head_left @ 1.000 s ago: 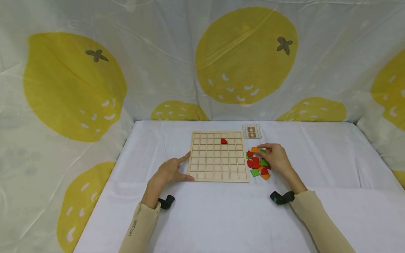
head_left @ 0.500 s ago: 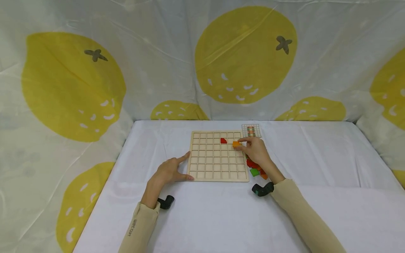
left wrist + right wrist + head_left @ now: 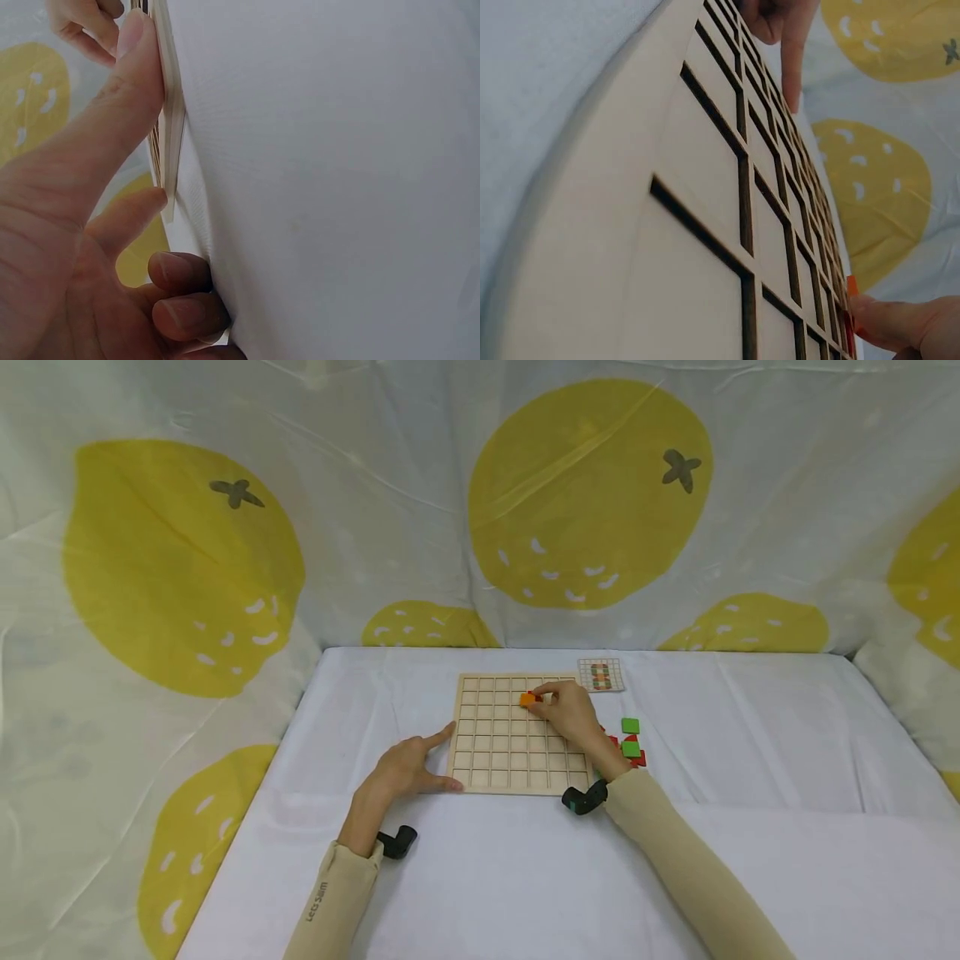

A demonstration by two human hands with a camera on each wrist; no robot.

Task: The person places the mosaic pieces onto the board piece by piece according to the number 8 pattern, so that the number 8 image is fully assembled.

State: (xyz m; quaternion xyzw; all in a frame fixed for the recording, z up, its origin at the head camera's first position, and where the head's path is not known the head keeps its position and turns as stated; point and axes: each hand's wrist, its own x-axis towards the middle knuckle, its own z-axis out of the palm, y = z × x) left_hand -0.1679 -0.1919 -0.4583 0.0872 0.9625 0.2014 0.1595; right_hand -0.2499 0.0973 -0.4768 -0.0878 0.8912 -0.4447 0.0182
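Observation:
A wooden grid board [image 3: 498, 727] lies on the white cloth. My left hand [image 3: 405, 766] spreads thumb and forefinger against its left edge and near-left corner. Its thumb [image 3: 124, 105] looks straight in the left wrist view, while the lower fingers bend loosely beside the cloth. Over the upper middle cells, my right hand [image 3: 573, 712] pinches a square orange tile [image 3: 527, 700] between thumb and forefinger. The tile shows edge-on in the right wrist view, with red just below it. The red quarter-round piece in the grid is mostly covered by the orange tile and fingers.
A small printed pattern card [image 3: 600, 675] lies off the board's far right corner. Right of the board are loose green tiles [image 3: 630, 725] and red pieces [image 3: 638, 760], partly behind my right forearm. A lemon-print curtain [image 3: 592, 493] hangs behind the table.
My right hand picked the orange tile from the loose pieces and carried it left over the grid, reaching the red piece. The left hand stays at the board's edge.

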